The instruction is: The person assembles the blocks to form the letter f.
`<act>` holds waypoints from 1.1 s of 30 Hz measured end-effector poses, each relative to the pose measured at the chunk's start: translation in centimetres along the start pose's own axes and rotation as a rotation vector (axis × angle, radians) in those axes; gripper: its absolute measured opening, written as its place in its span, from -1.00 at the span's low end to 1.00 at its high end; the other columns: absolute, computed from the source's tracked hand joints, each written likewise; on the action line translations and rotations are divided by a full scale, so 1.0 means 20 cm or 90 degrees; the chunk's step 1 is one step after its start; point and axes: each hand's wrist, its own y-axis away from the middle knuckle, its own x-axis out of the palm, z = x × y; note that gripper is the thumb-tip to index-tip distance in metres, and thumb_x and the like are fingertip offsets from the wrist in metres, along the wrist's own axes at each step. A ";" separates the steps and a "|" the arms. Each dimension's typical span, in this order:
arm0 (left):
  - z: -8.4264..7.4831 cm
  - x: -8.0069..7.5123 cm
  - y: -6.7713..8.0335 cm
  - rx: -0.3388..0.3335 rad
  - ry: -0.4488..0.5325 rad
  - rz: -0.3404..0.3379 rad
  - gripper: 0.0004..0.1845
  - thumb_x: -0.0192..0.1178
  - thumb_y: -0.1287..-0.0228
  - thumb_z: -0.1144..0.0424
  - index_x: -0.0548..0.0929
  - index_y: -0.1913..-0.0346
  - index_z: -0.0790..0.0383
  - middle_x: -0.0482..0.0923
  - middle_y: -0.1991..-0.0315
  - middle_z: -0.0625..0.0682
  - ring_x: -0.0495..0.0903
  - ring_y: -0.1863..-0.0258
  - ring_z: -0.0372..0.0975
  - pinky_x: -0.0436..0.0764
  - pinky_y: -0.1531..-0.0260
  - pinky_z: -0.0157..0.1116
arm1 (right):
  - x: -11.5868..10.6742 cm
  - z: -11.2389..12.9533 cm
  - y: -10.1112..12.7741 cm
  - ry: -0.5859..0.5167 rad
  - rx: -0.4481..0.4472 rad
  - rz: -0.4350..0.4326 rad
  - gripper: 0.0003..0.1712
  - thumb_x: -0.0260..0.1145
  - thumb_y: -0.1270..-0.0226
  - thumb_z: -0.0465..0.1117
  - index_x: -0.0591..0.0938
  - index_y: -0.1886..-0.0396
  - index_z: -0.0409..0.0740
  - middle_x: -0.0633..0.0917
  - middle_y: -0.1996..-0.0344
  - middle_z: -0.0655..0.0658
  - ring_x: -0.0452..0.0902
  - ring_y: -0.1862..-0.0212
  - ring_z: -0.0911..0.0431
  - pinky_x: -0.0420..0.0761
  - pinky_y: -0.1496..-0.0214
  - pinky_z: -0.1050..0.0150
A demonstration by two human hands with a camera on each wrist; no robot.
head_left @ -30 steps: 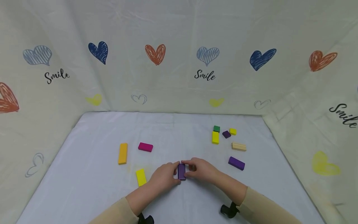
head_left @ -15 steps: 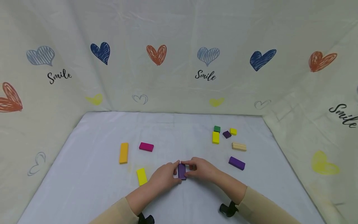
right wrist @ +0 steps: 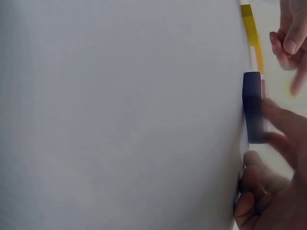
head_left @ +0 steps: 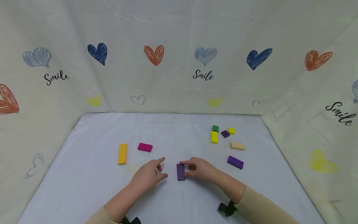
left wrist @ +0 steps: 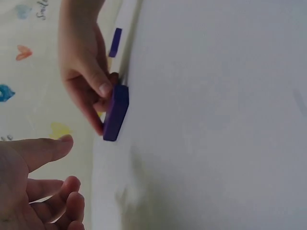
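1. the purple block (head_left: 181,171) lies flat on the desk (head_left: 84,186) near the front edge's middle; it looks light, stiff and smooth, best pinched across its long sides.
2. the right hand (head_left: 199,169) pinches it with thumb and fingertips.
3. the left hand (head_left: 148,175) hovers beside it, grip apart, holding nothing.

The bench (head_left: 84,186) is spread with a pale cloth. A dark purple block (head_left: 181,171) lies flat on it, touching the right fingers (head_left: 186,163), with the left fingers (head_left: 160,161) just beside it. Beyond the left fingers lie an orange bar (head_left: 122,153) and a pink block (head_left: 145,147). Beyond the right fingers lie a purple bar (head_left: 235,162), a wooden block (head_left: 237,145), a yellow block (head_left: 214,137), and small green (head_left: 215,128), purple (head_left: 225,133) and yellow (head_left: 231,131) cubes.
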 end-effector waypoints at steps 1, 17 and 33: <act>0.01 -0.02 0.02 -0.010 0.007 -0.003 -0.26 0.43 -0.16 0.02 0.44 -0.41 0.03 0.52 0.28 -0.16 0.46 0.41 -0.27 0.51 0.47 -0.35 | 0.00 0.00 0.00 -0.001 0.001 0.002 -0.37 0.48 -0.21 0.02 0.58 -0.31 0.22 0.53 0.37 0.10 0.43 0.27 0.16 0.53 0.25 0.33; 0.24 -0.21 0.23 -0.130 0.024 -0.037 -0.24 0.49 -0.09 0.07 0.48 -0.38 0.05 0.51 0.23 -0.13 0.43 0.43 -0.24 0.47 0.49 -0.31 | -0.01 0.01 0.00 -0.004 0.000 0.015 -0.38 0.48 -0.22 0.02 0.58 -0.31 0.23 0.53 0.35 0.10 0.42 0.27 0.17 0.50 0.25 0.31; 0.34 -0.17 0.20 -0.150 -0.026 0.025 -0.15 0.46 -0.01 -0.18 0.47 -0.39 0.00 0.52 0.09 -0.08 0.45 0.30 -0.23 0.54 0.26 -0.20 | -0.01 -0.03 0.02 -0.019 -0.018 -0.004 -0.38 0.49 -0.19 0.07 0.60 -0.28 0.22 0.53 0.27 0.12 0.41 0.28 0.16 0.48 0.31 0.34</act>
